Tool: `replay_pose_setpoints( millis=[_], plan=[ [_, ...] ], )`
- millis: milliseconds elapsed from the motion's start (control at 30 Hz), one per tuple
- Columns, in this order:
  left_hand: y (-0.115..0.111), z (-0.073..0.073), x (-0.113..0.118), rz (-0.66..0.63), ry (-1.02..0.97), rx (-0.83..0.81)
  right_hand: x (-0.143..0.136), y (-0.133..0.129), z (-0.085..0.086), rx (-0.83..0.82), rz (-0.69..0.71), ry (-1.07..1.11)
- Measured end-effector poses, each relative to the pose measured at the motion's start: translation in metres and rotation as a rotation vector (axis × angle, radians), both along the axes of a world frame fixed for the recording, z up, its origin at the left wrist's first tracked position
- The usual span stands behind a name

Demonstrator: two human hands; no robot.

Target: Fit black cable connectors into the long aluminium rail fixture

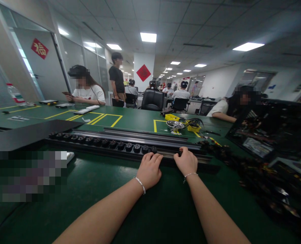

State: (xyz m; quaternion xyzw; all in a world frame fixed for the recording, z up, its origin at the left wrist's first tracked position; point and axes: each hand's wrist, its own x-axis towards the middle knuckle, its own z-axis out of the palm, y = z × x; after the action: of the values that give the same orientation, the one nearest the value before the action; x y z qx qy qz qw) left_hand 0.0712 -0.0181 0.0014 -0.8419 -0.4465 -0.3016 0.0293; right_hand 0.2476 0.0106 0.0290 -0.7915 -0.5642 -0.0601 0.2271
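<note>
A long black rail lies across the green table, with a row of round black socket modules set along it. My left hand rests at the right end of that row, its fingers bent over the rail's front edge by the last module. Farther right, my right hand pinches a small dark piece over the rail's bare part. Behind the row lie more long metal strips.
A pile of black parts spreads at the right, beside an open black case. Farther back are a metal bowl and a yellow tray. A grey panel lies left. People sit across and at the right.
</note>
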Motion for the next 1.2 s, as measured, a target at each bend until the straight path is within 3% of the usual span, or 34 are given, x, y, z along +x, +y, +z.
replay_pose_setpoints(
  millis=[267, 867, 1200],
  plan=[
    [0.0, -0.004, 0.002, -0.08, 0.039, -0.006, -0.001, -0.001, -0.006, 0.078, -0.029, 0.033],
    [0.001, -0.002, 0.003, -0.079, 0.105, -0.023, 0.015, -0.003, 0.005, -0.023, -0.048, 0.139],
    [0.001, -0.002, 0.003, -0.084, 0.086, -0.026, 0.028, -0.006, -0.007, 0.094, -0.07, 0.082]
  ],
)
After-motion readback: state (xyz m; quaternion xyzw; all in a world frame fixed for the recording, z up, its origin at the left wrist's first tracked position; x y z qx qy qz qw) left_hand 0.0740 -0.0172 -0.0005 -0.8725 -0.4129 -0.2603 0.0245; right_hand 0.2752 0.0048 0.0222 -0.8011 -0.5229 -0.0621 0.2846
